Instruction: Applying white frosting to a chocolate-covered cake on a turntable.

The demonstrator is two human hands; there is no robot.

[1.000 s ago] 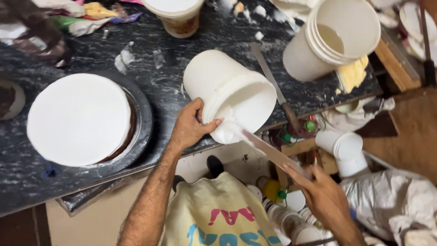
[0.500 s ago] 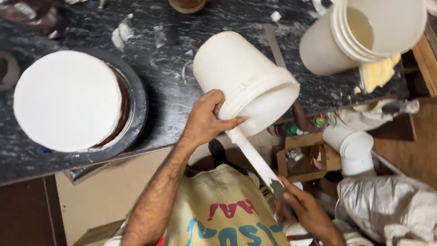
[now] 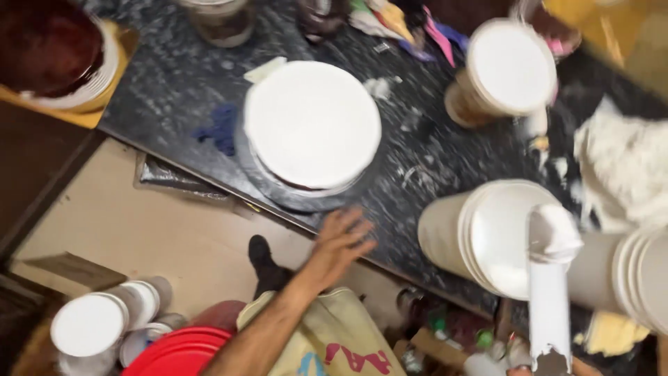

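Note:
A round cake [image 3: 312, 125] coated in white cream sits on a dark turntable [image 3: 278, 191] on the black speckled counter [image 3: 174, 76]. My left hand [image 3: 341, 240] hovers open, fingers spread, over the counter's near edge just below the cake, holding nothing. A long white spatula [image 3: 550, 306] rises from the bottom edge with a lump of cream [image 3: 554, 233] on its tip. Only a sliver of my right hand [image 3: 581, 367] shows there, gripping the spatula's handle. The tip is in front of the mouth of a white bucket [image 3: 480, 237] lying on its side.
A tub with a white top [image 3: 510, 66] stands at the back right beside a white cloth [image 3: 626, 174]. Stacked white buckets [image 3: 643, 278] lie at the right edge. A brown cake [image 3: 49, 49] is at far left. Tubs [image 3: 87, 327] and a red lid [image 3: 177, 355] are on the floor.
My left hand has let go of the tipped bucket and moved left toward the cake. The spatula now stands up with cream on its tip. The view has swung left.

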